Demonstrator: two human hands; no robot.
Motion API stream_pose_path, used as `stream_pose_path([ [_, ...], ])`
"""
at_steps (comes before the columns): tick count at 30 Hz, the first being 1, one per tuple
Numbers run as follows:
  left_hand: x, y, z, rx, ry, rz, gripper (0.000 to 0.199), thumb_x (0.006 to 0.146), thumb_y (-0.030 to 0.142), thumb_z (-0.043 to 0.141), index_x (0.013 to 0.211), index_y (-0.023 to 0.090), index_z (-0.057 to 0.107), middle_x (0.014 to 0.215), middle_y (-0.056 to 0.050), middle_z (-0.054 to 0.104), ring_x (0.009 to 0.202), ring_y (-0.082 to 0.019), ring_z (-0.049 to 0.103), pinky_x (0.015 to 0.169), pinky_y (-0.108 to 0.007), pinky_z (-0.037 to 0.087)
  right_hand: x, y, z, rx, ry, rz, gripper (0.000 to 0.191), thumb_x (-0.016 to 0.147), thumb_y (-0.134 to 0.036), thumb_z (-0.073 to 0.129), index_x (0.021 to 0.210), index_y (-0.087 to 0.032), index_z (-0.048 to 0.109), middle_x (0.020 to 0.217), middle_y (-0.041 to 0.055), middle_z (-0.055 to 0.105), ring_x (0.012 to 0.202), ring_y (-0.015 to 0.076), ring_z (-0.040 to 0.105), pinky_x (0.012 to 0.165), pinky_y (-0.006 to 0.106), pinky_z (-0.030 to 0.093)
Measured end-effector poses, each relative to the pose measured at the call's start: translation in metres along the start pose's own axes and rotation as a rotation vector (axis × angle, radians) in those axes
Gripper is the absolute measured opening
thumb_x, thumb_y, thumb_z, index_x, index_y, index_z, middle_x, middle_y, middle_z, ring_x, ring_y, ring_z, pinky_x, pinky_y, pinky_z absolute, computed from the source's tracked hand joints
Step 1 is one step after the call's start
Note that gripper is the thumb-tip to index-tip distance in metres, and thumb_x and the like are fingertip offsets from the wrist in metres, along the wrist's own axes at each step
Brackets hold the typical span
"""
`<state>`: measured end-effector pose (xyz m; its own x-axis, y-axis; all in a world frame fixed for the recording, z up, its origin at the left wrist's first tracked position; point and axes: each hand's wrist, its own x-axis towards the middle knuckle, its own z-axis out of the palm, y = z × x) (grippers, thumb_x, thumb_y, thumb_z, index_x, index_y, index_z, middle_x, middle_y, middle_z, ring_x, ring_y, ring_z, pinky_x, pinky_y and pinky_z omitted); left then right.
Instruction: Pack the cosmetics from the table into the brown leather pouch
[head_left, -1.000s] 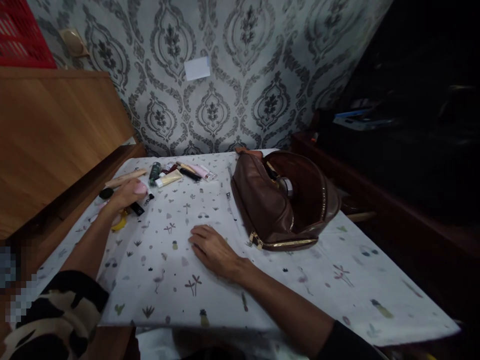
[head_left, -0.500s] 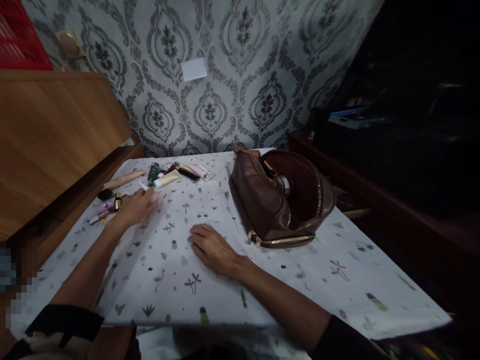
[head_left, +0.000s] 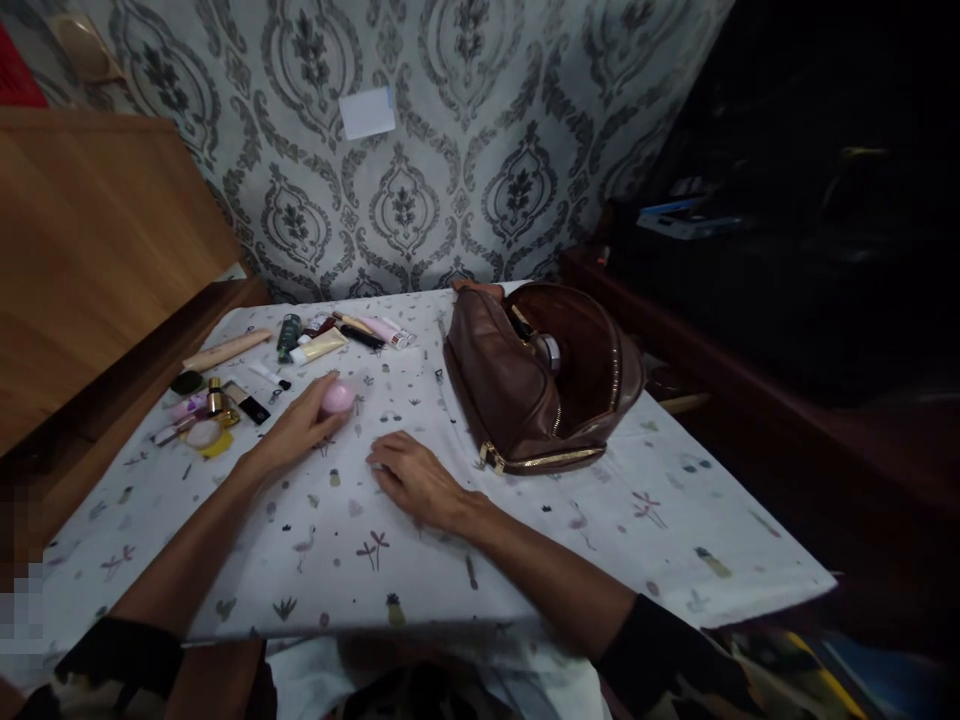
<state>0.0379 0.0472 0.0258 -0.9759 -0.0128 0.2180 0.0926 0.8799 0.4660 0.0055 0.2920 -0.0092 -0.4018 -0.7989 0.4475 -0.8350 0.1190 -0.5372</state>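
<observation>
Over the white printed tablecloth, fingers of the left hand clamp a rounded pink object, probably light and slick, best gripped by its sides, the right hand resting, fingers loosely apart

The white cloth-covered surface lies free front-right; farther back, a narrow gap parts the bulky brown leather bag from a slim pink tube.

Patterned table, brown bag, cream tube, apparently a compact
</observation>
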Motion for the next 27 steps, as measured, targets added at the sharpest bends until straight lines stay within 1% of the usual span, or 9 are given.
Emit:
stream_pose_path([
  [3, 0.003, 0.017, 0.007, -0.165, -0.037, 0.071, 0.079, 0.087, 0.056, 0.061, 0.151, 0.022, 0.029, 0.157, -0.014, 0.037, 0.146, -0.031, 0.036, 0.120, -0.049, 0.029, -0.001, 0.002, -0.002, 0.063, 0.073, 0.109, 0.027, 0.091, -0.014, 0.054, 0.116, -0.012, 0.064, 0.113, 0.0136, 0.065, 0.111, 0.0242, 0.058, 0.100, 0.041, 0.049],
  [5, 0.005, 0.030, 0.011, -0.288, -0.117, 0.117, 0.085, 0.087, 0.052, 0.064, 0.155, 0.025, 0.020, 0.161, -0.015, 0.031, 0.149, -0.030, 0.030, 0.120, -0.050, 0.029, -0.001, 0.003, -0.004, 0.104, 0.127, 0.196, 0.039, 0.091, -0.016, 0.052, 0.130, -0.013, 0.056, 0.121, 0.0149, 0.061, 0.111, 0.0241, 0.058, 0.099, 0.043, 0.050],
  [7, 0.005, 0.044, 0.013, -0.388, -0.201, 0.161, 0.085, 0.091, 0.048, 0.062, 0.157, 0.027, 0.012, 0.163, -0.015, 0.028, 0.151, -0.029, 0.026, 0.119, -0.050, 0.031, 0.000, 0.004, -0.006, 0.139, 0.173, 0.281, 0.049, 0.091, -0.017, 0.050, 0.140, -0.012, 0.046, 0.128, 0.0175, 0.057, 0.111, 0.0247, 0.057, 0.096, 0.044, 0.051],
  [9, 0.005, 0.056, 0.015, -0.444, -0.230, 0.185, 0.077, 0.095, 0.047, 0.056, 0.157, 0.028, 0.014, 0.162, -0.015, 0.031, 0.151, -0.028, 0.028, 0.120, -0.050, 0.029, 0.001, 0.005, -0.009, 0.154, 0.196, 0.334, 0.055, 0.090, -0.018, 0.050, 0.143, -0.010, 0.040, 0.129, 0.0196, 0.054, 0.112, 0.0264, 0.057, 0.096, 0.047, 0.051],
  [13, 0.005, 0.065, 0.027, -0.494, -0.103, 0.158, 0.062, 0.097, 0.051, 0.048, 0.151, 0.025, 0.032, 0.159, -0.012, 0.037, 0.148, -0.027, 0.034, 0.123, -0.045, 0.027, 0.003, 0.004, -0.011, 0.153, 0.201, 0.359, 0.059, 0.089, -0.020, 0.053, 0.144, -0.010, 0.037, 0.130, 0.0198, 0.053, 0.118, 0.0286, 0.053, 0.100, 0.050, 0.048],
  [17, 0.005, 0.061, 0.048, -0.375, 0.032, 0.026, 0.061, 0.096, 0.059, 0.040, 0.142, 0.019, 0.045, 0.149, -0.013, 0.050, 0.140, -0.028, 0.045, 0.121, -0.048, 0.030, 0.003, 0.000, -0.014, 0.164, 0.182, 0.395, 0.065, 0.086, -0.023, 0.060, 0.145, -0.010, 0.036, 0.135, 0.0194, 0.051, 0.125, 0.0290, 0.048, 0.106, 0.049, 0.044],
  [21, 0.003, 0.061, 0.058, -0.335, 0.039, -0.007, 0.062, 0.095, 0.061, 0.041, 0.142, 0.020, 0.045, 0.146, -0.011, 0.053, 0.134, -0.030, 0.052, 0.118, -0.049, 0.036, 0.004, -0.002, -0.017, 0.140, 0.171, 0.419, 0.065, 0.085, -0.024, 0.063, 0.142, -0.010, 0.038, 0.137, 0.0184, 0.050, 0.128, 0.0283, 0.046, 0.110, 0.047, 0.039],
  [24, 0.003, 0.067, 0.057, -0.429, 0.030, 0.013, 0.060, 0.096, 0.058, 0.043, 0.144, 0.023, 0.043, 0.151, -0.010, 0.049, 0.141, -0.028, 0.044, 0.122, -0.049, 0.029, 0.005, -0.002, -0.020, 0.124, 0.167, 0.451, 0.065, 0.083, -0.028, 0.067, 0.140, -0.011, 0.041, 0.135, 0.0173, 0.052, 0.125, 0.0290, 0.049, 0.108, 0.046, 0.041],
  [27, 0.008, 0.079, 0.053, -0.571, -0.034, 0.056, 0.057, 0.098, 0.056, 0.040, 0.146, 0.026, 0.039, 0.154, -0.010, 0.045, 0.146, -0.026, 0.038, 0.125, -0.048, 0.022, 0.005, -0.001, -0.024, 0.154, 0.177, 0.508, 0.065, 0.083, -0.032, 0.068, 0.138, -0.009, 0.042, 0.131, 0.0192, 0.056, 0.123, 0.0307, 0.051, 0.105, 0.046, 0.043],
])
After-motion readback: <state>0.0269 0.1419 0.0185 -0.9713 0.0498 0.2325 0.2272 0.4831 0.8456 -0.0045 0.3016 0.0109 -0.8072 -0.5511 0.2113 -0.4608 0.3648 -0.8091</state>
